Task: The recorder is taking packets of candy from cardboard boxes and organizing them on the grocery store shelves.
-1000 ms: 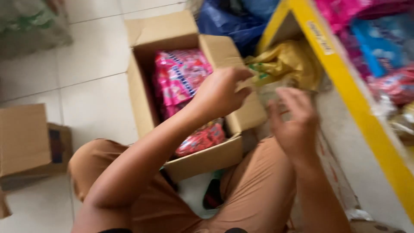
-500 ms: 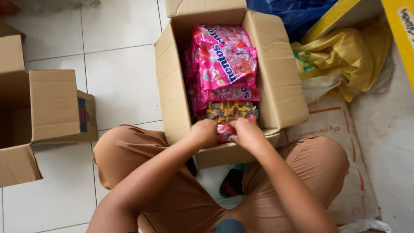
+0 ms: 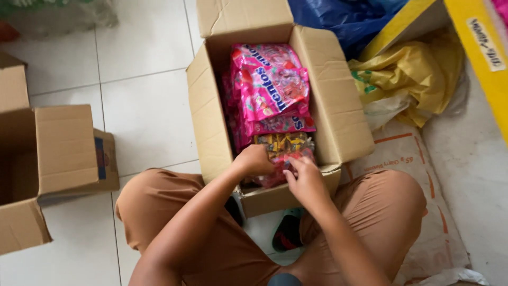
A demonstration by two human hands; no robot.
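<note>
Packets (image 3: 271, 87) in box (image 3: 338, 114) — sack (image 3: 413, 79) right.

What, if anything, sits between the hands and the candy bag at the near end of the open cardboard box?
Nothing visible. The left hand and right hand already touch the red-pink plastic candy bag at the near end of the open brown cardboard box.

Bright pink candy bags (image 3: 270, 87), plain brown cardboard box (image 3: 209, 116), yellow plastic bag (image 3: 413, 79).
</note>
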